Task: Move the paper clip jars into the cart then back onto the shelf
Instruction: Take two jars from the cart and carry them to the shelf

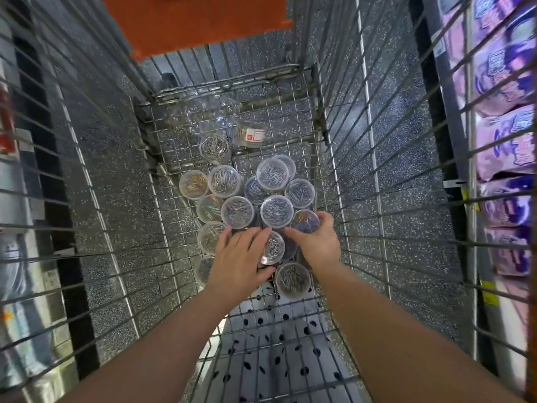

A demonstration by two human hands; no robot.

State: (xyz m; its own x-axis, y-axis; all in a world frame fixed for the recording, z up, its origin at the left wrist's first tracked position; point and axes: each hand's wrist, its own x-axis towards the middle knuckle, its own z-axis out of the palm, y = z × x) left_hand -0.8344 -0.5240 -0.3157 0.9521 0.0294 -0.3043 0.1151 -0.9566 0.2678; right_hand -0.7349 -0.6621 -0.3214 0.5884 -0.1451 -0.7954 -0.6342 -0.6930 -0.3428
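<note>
Several clear round paper clip jars [276,211] stand packed together on the wire floor of the cart [293,117]. Most hold silver clips; a few hold coloured ones. My left hand [238,260] lies over the near jars with fingers spread, touching a silver-clip jar [273,247]. My right hand [315,241] curls round a jar of coloured clips [305,221] at the right of the group. One jar [251,134] lies on its side at the back, showing a label. Another silver-clip jar [292,279] stands nearest me.
Wire cart walls rise on both sides. An orange flap [200,21] hangs at the cart's far end. A crumpled clear plastic wrapper [206,112] lies at the back. Shelves with purple packets [505,141] run along the right. Speckled floor shows through the mesh.
</note>
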